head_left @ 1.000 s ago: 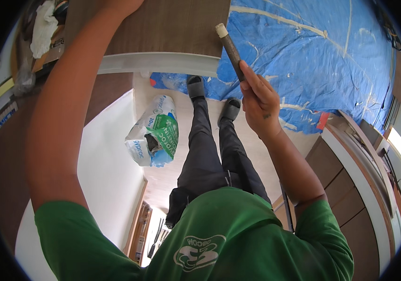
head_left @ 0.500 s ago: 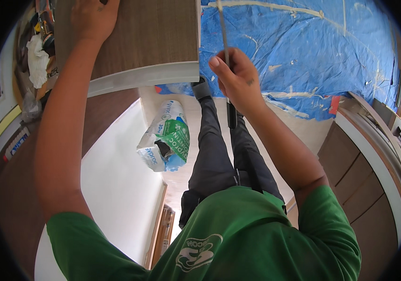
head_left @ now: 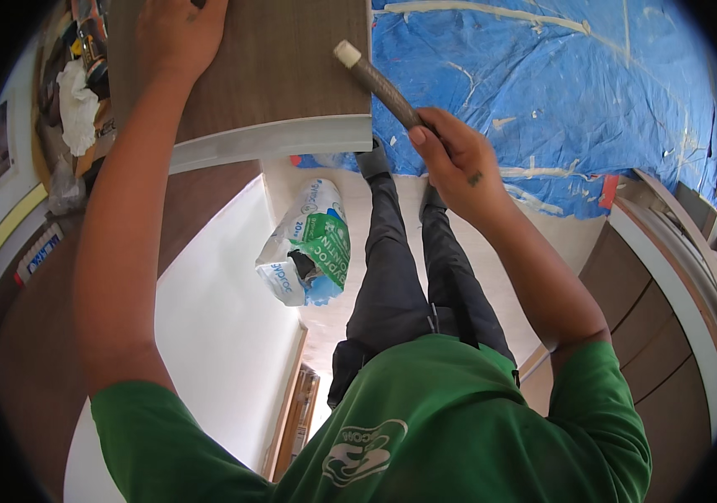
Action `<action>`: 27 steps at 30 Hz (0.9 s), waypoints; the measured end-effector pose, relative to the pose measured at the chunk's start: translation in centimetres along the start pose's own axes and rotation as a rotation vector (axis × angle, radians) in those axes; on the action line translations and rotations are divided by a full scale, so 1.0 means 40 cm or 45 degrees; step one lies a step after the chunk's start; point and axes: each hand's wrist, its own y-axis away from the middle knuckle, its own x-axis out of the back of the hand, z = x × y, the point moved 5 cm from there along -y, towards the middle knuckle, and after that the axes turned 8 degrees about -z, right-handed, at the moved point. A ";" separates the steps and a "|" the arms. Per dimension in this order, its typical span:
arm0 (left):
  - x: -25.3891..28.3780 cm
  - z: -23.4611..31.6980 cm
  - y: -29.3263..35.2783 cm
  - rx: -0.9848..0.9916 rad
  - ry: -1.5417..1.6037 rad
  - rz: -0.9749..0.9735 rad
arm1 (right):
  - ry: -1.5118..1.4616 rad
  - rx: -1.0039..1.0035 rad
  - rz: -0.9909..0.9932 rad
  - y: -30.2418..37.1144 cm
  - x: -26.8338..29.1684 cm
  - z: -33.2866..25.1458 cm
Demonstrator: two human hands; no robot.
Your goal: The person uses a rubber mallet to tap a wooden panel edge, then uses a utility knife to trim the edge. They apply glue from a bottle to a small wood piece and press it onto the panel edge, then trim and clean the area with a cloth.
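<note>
Wrapped in my right hand (head_left: pixel 461 159) is a file (head_left: pixel 383 88), a flat grey-brown bar with a hatched face and a pale tip. It slants up and left, its tip over the right edge of a brown wood-grain panel (head_left: pixel 279 71). From this view I cannot tell whether the file touches the panel. My left hand (head_left: pixel 181 38) rests on or against the panel's left part. Its fingers run out of the picture at the top, so their grip is hidden.
A torn white and green plastic sack (head_left: pixel 312 243) stands on the floor left of my legs. Blue sheeting (head_left: pixel 543 92) covers the floor ahead. Tools and crumpled white paper (head_left: pixel 77 109) crowd the far left. Brown panelled cabinetry (head_left: pixel 643 335) stands at right.
My right hand has moved slightly right and down. The file has swung from nearly upright to slanting left, its flat face now showing. My left hand stays at the panel.
</note>
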 end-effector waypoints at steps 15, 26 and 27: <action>0.007 0.011 0.020 -0.011 0.066 0.082 | 0.500 0.075 -0.094 0.019 0.034 -0.109; -0.017 -0.013 0.001 -0.086 0.054 0.127 | 0.489 0.045 -0.031 0.028 0.036 -0.127; -0.015 -0.008 0.001 -0.079 0.064 0.118 | 0.520 0.067 -0.047 0.025 0.035 -0.132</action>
